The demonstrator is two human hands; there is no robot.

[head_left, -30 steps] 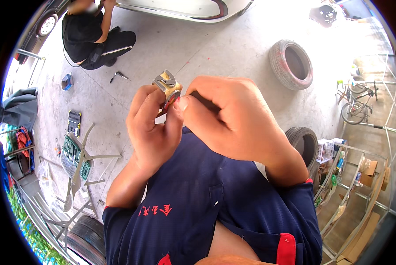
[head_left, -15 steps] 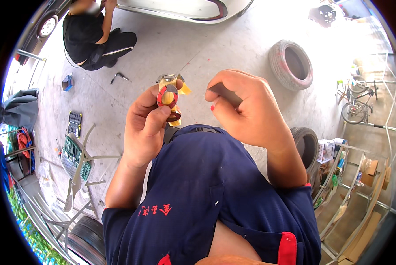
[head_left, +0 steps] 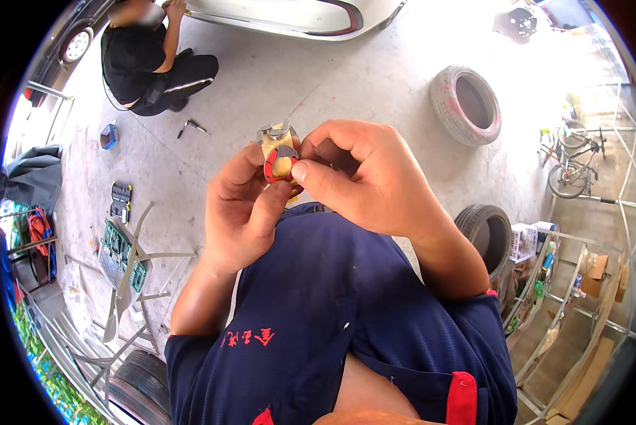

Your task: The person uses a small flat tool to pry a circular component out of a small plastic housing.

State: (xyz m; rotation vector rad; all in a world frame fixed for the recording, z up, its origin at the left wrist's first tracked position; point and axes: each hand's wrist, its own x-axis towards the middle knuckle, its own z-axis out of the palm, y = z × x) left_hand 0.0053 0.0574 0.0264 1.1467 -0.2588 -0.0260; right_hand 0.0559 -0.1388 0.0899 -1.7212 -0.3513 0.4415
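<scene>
In front of my waist is a small red-rimmed round piece [head_left: 270, 168] with a yellow middle and a grey patch on top. Yellowish strip-like material and a shiny grey metal piece [head_left: 277, 130] show just above it; the exact kind I cannot make out. My left hand [head_left: 238, 205] is closed on it, thumb at its lower edge and fingers behind. From the right, my right hand [head_left: 374, 180] is closed too, its thumb tip and bent index finger meeting the round piece's right edge. The fingers hide much of the item's back.
A person in black [head_left: 144, 64] crouches at the far left near a white car [head_left: 289, 18]. Tyres [head_left: 442, 106] lie to the right. At left are a pen-like tool [head_left: 192, 128], a blue container [head_left: 109, 136], a green tool case [head_left: 116, 248] and a metal-framed chair [head_left: 123, 297].
My right hand has come left and its thumb and index finger now touch the red-rimmed piece. My left hand has shifted slightly right with the piece in it.
</scene>
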